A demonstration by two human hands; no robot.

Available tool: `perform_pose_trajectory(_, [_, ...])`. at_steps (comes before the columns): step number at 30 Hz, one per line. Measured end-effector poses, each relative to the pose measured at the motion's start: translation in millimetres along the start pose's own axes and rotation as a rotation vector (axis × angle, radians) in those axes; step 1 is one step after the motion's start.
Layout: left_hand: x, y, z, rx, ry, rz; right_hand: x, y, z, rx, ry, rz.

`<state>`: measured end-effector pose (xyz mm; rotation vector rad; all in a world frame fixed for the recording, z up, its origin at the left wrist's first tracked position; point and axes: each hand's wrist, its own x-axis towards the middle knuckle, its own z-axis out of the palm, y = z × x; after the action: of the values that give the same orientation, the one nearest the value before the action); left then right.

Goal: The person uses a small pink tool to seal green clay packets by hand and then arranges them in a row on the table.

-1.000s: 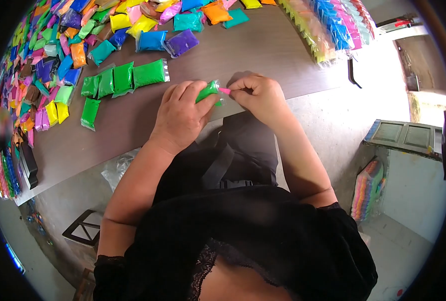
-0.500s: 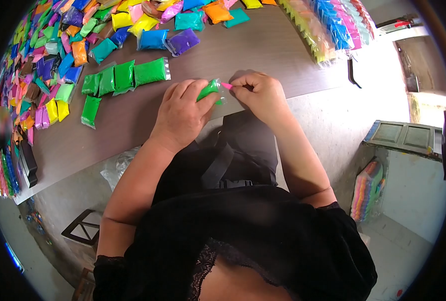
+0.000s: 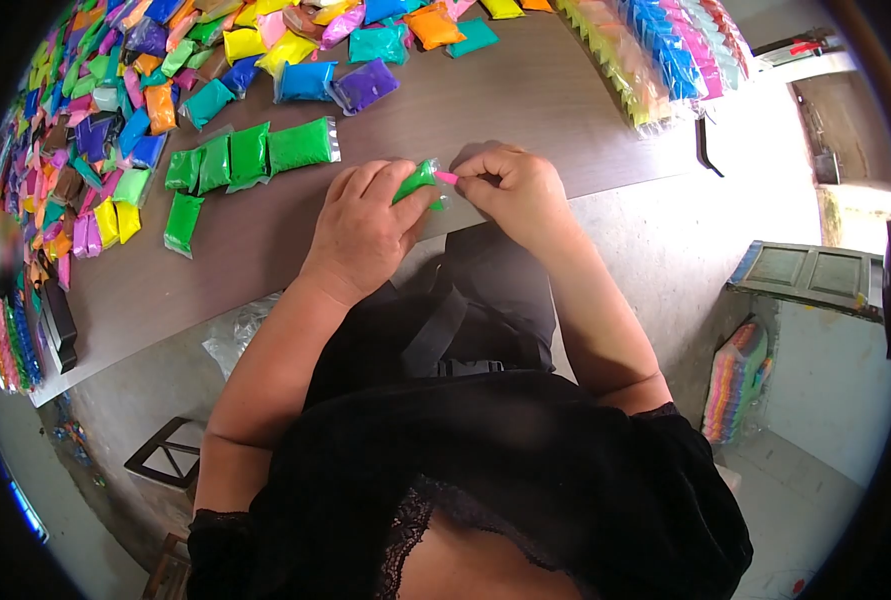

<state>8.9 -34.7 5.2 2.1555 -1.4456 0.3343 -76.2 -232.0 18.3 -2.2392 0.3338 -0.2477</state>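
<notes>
My left hand (image 3: 358,218) is closed around a small clear bag filled with a green material (image 3: 422,178), whose clear end points toward my right hand. Between the fingertips of my right hand (image 3: 517,190) is a slim pink piece (image 3: 446,178), its tip right at the clear end of the bag; I cannot tell what kind of thing it is. Beyond my left hand, several similar green packets (image 3: 248,155) lie in a row on the table. One more green packet (image 3: 182,224) lies just below the row.
A large heap of packets in many colours (image 3: 90,130) covers the far left of the brown table (image 3: 485,100). Strips of joined packets (image 3: 665,55) stand at the far right edge. Near the left corner lies a black object (image 3: 58,325). A grey cabinet (image 3: 815,350) stands to the right.
My right hand has shifted slightly left, bringing the pink piece up against the bag's clear end. My left hand keeps its hold on the green bag.
</notes>
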Motion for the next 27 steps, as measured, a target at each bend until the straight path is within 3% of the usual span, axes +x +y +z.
perform_pose_trajectory(7, [1, 1, -1, 0.000, 0.003, 0.002, 2, -7, -5, -0.083, 0.017, 0.062])
perform_pose_trajectory(12, [2, 2, 2, 0.024, 0.008, -0.002, 15, -12, -14, -0.158, -0.113, 0.134])
perform_pose_trajectory(19, [-1, 4, 5, 0.052, 0.017, -0.015, 28, -12, -22, -0.209, -0.222, 0.033])
perform_pose_trajectory(21, [-1, 4, 5, 0.047, 0.022, -0.016, 26, -13, -20, -0.336, -0.164, -0.124])
perform_pose_trajectory(25, [1, 5, 3, 0.043, 0.011, -0.015, 27, -14, -19, -0.348, -0.184, -0.135])
perform_pose_trajectory(27, [0, 4, 4, 0.049, 0.017, -0.010, 28, -7, -15, -0.202, -0.180, -0.071])
